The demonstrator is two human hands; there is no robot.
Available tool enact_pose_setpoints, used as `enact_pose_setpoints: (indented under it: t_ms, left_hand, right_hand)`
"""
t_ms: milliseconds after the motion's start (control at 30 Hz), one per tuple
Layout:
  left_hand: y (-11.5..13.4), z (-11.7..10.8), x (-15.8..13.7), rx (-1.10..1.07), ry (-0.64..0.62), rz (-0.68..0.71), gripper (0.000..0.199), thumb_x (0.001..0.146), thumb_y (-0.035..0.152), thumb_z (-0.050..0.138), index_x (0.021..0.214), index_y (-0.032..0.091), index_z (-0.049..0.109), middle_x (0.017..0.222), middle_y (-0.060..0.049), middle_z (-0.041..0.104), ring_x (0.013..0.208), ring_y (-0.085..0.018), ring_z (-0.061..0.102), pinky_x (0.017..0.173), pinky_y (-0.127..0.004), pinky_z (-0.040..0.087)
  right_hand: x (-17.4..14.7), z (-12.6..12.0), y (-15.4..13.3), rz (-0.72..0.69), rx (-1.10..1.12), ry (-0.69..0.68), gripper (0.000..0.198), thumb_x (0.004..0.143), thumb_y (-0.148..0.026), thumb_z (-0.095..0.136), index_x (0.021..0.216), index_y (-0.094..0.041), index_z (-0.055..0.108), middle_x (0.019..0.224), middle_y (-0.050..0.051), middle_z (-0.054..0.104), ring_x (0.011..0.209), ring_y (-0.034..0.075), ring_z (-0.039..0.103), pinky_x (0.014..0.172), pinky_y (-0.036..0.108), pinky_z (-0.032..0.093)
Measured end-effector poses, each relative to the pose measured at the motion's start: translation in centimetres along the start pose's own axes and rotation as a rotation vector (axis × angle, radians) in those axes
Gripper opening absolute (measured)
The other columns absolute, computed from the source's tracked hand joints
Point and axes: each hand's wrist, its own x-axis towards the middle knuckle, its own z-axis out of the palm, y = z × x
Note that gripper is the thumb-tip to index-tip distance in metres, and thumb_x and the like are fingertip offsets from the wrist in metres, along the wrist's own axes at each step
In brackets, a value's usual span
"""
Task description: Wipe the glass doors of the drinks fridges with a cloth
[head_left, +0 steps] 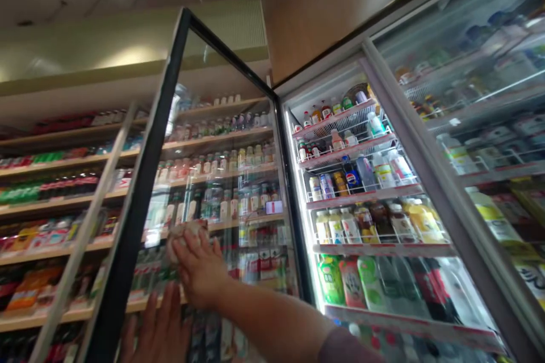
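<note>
A cooler's glass door (183,17) with a dark frame stands swung open in front of me. My right hand (202,272) lies over a crumpled light cloth (176,235), holding it against the glass with the fingers stretched over it. Brownish patches show at the cloth's upper edge; most of it is under my palm. Lower down and further left is my left hand (159,329), fingers pointing up and apart, close to the pane. It looks blurred, and I cannot tell whether it touches the glass. Nothing shows in it.
To the right, the lit cooler (383,249) holds rows of bottles and cans on wire shelves. Another glass door (481,125) covers the section beside it. Wooden shelves (46,255) of bottled drinks line the left wall, and similar rows show through the open door's glass.
</note>
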Motion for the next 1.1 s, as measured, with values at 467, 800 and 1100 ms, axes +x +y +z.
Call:
enact_pose_setpoints:
  t_ms: [467,800,1100]
  left_hand:
    - [0.4,-0.8,0.5,0.076,-0.054,0.029,0.084,0.105,0.028,0.049,0.178,0.024,0.008,0.177,-0.018,0.031,0.167,-0.038,0.021,0.134,-0.072,0.017]
    - [0.4,-0.6,0.4,0.120,-0.041,0.004,0.076,0.111,0.028,0.045,0.178,0.021,0.010,0.176,-0.018,0.032,0.168,-0.036,0.020,0.136,-0.065,0.015]
    - [-1.0,0.4,-0.1,0.138,-0.036,0.039,0.077,0.110,0.024,0.047,0.178,0.016,0.012,0.176,-0.019,0.032,0.169,-0.034,0.016,0.138,-0.063,0.012]
  right_hand:
    - [0.0,1.5,2.9,0.164,-0.003,0.089,0.063,0.114,-0.045,0.041,0.174,-0.035,0.028,0.183,-0.001,0.020,0.172,0.029,0.018,0.136,0.067,0.028]
    - [-1.7,4.7,5.0,0.161,-0.131,0.079,0.069,0.106,-0.027,0.055,0.173,-0.026,0.034,0.182,0.009,0.025,0.170,0.034,0.024,0.131,0.069,0.035]
    - [-0.2,6.8,6.3,0.087,-0.192,0.205,0.069,0.109,-0.033,0.052,0.174,-0.030,0.029,0.183,0.006,0.026,0.171,0.032,0.022,0.132,0.062,0.037]
